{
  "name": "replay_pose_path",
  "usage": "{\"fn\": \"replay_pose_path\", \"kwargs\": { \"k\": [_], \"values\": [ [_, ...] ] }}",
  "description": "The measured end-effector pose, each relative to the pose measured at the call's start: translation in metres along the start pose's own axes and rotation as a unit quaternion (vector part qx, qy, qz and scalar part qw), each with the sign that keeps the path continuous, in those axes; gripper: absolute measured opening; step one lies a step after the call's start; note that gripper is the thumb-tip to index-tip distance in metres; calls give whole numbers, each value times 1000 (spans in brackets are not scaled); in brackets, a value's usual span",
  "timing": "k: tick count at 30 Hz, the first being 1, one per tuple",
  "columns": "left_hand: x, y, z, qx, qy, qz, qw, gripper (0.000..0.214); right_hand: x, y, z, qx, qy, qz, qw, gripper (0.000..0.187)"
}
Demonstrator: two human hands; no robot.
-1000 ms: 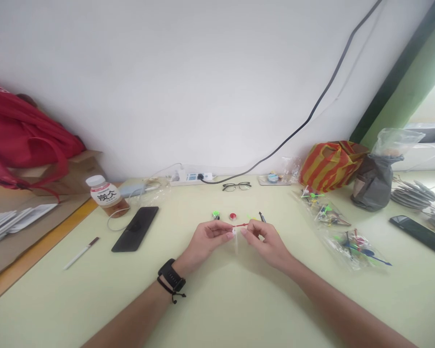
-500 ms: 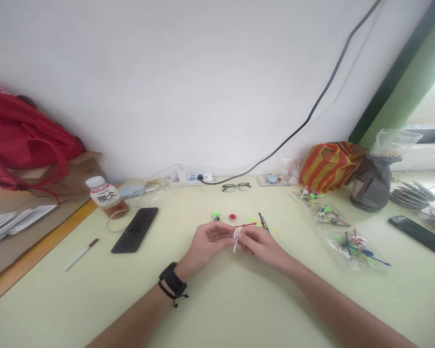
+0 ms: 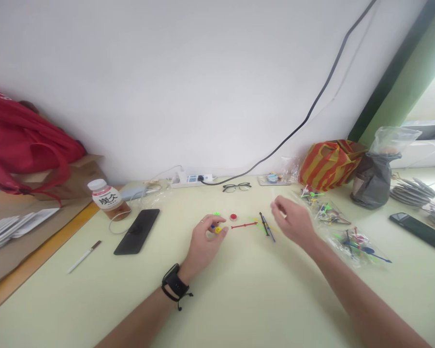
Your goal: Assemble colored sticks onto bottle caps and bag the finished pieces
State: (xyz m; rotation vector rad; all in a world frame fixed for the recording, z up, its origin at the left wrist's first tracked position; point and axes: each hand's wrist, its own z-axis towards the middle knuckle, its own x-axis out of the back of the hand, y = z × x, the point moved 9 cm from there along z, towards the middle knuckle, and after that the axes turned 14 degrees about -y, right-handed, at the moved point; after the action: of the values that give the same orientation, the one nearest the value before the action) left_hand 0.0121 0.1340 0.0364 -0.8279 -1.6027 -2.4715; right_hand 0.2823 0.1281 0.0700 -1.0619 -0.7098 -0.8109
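Note:
My left hand (image 3: 206,244) is curved on the table with thumb and fingers apart. Between and behind its fingertips are a yellow round piece (image 3: 218,230), a blue piece (image 3: 212,226) and a green piece (image 3: 216,213). A red round piece (image 3: 233,217) and a red plastic arrow (image 3: 244,225) lie just right of that hand. My right hand (image 3: 293,221) is raised with its fingers pinched together; a thin white plastic piece (image 3: 273,194), faint and blurred, sticks up from them. Black and blue arrows (image 3: 264,224) lie left of it, with yellow and green ones partly visible.
Clear bags of coloured parts (image 3: 362,251) lie at the right, near a striped bag (image 3: 329,164) and a phone (image 3: 420,232). Left are a black phone (image 3: 137,232), a bottle (image 3: 108,198) and a pen (image 3: 84,256). Glasses (image 3: 237,187) and a power strip (image 3: 192,180) sit by the wall.
My hands have parted. The right one moved right and up with the white piece; the left let go of it and shifted slightly left to the small round pieces.

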Motion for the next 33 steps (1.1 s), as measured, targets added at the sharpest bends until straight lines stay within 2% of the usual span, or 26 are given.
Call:
{"fn": "replay_pose_path", "kwargs": {
  "k": [2, 3, 5, 6, 8, 11, 18, 20, 22, 24, 26, 28, 30, 33],
  "values": [
    [8, -7, 1, 18, 30, 42, 999, 12, 13, 36, 6, -76, 18, -85, 993, 24],
    [11, -11, 2, 29, 39, 54, 997, 12, 12, 54, 8, -118, -4, -123, 985, 24],
    [15, -18, 2, 48, 53, 61, 996, 13, -9, 84, 10, -174, -130, -177, 960, 24],
    [17, -20, 2, 54, 58, 61, 995, 14, -17, 92, 9, -180, -160, -183, 953, 24],
    [18, -21, 2, 58, 66, 60, 994, 13, -29, 100, 6, -181, -200, -188, 944, 25],
    [16, -23, 1, 61, 61, 69, 994, 12, -36, 103, 3, -181, -219, -187, 940, 25],
    [8, -21, 0, 61, 33, 134, 989, 14, -25, 105, 0, -204, -224, -198, 932, 28],
    [5, -14, 0, 40, 31, 145, 988, 14, -18, 99, 2, -220, -189, -213, 933, 31],
    [3, -4, -1, 11, 26, 141, 990, 11, -13, 79, 3, -204, -131, -218, 945, 32],
    [-2, 5, -3, -14, 6, 111, 994, 8, -18, 43, 4, -117, -85, -195, 970, 26],
    [-12, 9, -4, -19, -44, 75, 996, 8, -36, -1, -2, 16, -91, -160, 983, 21],
    [-24, 8, -6, -11, -102, 68, 992, 9, -58, -36, -11, 108, -125, -158, 973, 22],
    [-30, 4, -7, 1, -130, 82, 988, 9, -76, -53, -19, 142, -161, -167, 962, 20],
    [-27, -7, -6, 28, -113, 88, 989, 9, -89, -58, -23, 145, -189, -169, 956, 27]
  ]
}}
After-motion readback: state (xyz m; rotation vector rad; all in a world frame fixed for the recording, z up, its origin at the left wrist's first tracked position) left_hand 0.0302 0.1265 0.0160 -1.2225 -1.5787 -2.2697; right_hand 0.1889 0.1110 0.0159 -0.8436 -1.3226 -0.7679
